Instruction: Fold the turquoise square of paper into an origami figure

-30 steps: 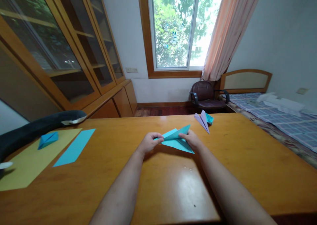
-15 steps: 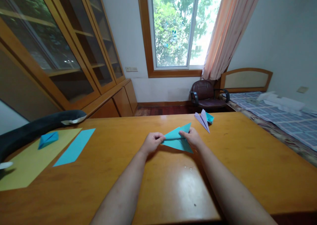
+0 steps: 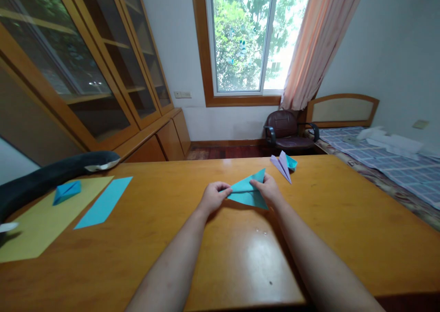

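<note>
A turquoise paper airplane [image 3: 245, 195] is held between my hands over the middle of the table, its wings spread and a crease running along its centre. My left hand [image 3: 213, 196] pinches the narrow nose between thumb and fingers. At the wide tail end, my right hand [image 3: 268, 189] grips the paper, thumb on top near the centre fold and the other fingers hidden beneath. Beyond my right hand lie a lilac paper airplane [image 3: 282, 166] and a small folded turquoise paper piece [image 3: 291, 162].
On the left of the wooden table [image 3: 151, 248] lie a yellow sheet [image 3: 37, 234], a turquoise paper strip [image 3: 105, 204] and a blue folded paper piece [image 3: 67, 192]. A dark plush toy [image 3: 51, 171] rests beside them. Past the table stands a brown armchair [image 3: 285, 128].
My left hand has slid slightly right along the nose of the turquoise airplane. My right hand keeps its grip at the tail.
</note>
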The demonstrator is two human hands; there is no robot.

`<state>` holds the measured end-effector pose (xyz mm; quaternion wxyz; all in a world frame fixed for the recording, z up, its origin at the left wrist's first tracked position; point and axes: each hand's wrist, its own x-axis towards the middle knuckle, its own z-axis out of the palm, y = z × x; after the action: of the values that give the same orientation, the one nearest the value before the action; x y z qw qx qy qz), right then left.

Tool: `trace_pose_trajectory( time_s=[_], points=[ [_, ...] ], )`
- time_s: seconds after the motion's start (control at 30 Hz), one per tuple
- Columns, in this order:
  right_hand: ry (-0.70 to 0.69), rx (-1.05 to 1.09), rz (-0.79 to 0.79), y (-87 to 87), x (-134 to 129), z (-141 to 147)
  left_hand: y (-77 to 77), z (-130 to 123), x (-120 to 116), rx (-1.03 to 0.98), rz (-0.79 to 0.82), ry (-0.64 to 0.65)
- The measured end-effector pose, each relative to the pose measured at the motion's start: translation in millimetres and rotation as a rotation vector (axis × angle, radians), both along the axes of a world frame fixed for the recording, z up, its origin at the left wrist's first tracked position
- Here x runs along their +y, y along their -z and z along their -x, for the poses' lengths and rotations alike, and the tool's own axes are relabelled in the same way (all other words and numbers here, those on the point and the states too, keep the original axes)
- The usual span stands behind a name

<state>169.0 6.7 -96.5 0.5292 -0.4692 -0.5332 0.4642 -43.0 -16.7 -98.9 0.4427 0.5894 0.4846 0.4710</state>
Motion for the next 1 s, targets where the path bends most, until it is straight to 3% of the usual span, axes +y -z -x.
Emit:
trace_pose_trajectory(
  time_s=[0.73,1.0],
  points=[
    [0.067,-0.029,0.017,-1.6,-0.3,1.7,-2.4,-2.1,-1.5,-0.005,-0.043,-0.126],
    [0.116,-0.026,-0.009,0.9,2.7,-4.0,-2.4,1.5,-0.6,-0.086,-0.004,-0.115]
  ],
)
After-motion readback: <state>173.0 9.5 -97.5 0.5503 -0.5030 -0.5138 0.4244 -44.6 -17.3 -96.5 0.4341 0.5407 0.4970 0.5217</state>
